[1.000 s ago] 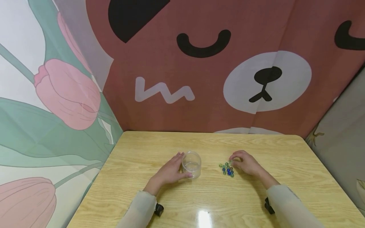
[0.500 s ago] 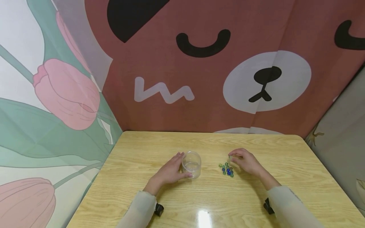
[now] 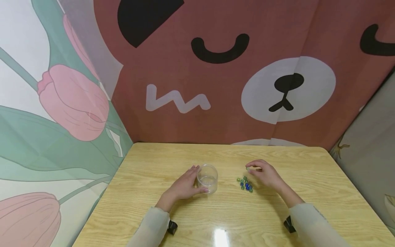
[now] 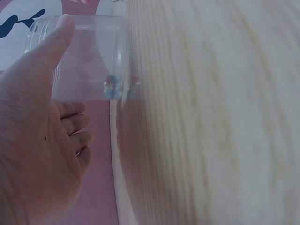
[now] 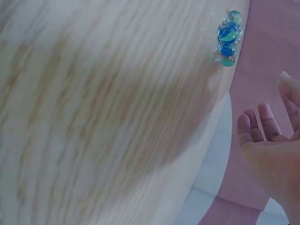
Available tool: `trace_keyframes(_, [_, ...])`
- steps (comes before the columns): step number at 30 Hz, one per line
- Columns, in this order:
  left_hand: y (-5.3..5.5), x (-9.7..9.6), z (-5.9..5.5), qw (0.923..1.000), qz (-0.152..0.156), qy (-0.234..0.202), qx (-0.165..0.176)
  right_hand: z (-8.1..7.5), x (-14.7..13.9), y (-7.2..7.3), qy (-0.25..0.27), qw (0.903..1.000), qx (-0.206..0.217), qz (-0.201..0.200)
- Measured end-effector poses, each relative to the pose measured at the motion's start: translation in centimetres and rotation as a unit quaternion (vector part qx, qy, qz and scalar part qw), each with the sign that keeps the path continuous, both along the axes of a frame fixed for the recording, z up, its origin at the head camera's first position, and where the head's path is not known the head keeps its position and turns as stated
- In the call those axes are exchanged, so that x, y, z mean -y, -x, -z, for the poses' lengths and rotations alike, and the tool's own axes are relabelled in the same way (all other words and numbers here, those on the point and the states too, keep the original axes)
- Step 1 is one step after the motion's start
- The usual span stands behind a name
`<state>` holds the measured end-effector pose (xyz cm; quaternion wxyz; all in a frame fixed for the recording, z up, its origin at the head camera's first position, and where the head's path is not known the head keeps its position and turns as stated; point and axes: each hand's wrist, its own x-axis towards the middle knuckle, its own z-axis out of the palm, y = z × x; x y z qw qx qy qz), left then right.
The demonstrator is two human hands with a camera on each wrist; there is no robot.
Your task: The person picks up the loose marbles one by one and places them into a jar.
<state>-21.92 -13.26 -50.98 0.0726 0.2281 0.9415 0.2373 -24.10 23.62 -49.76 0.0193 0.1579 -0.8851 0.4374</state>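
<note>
Your left hand (image 3: 182, 186) curves its spread thumb and fingers around the clear jar (image 3: 207, 179) on the table (image 3: 259, 219), while, just past the marble cluster (image 3: 247, 185), your right hand (image 3: 266, 174) has drawn one pinched greenish marble (image 3: 248, 168) away, apparently free to carry.

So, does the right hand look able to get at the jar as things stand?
Probably yes. The right hand, pinching a marble, hangs above the table; the top of the jar looks open, and nothing tall seems to stand between. The left hand is at the opposite side.
</note>
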Motion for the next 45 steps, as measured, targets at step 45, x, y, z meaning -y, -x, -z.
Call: trace_keyframes(45, [-0.1,0.1,-0.1,0.9999,-0.006,-0.002,0.012,-2.0,4.7,-1.1,0.059,0.9981,0.006,-0.014])
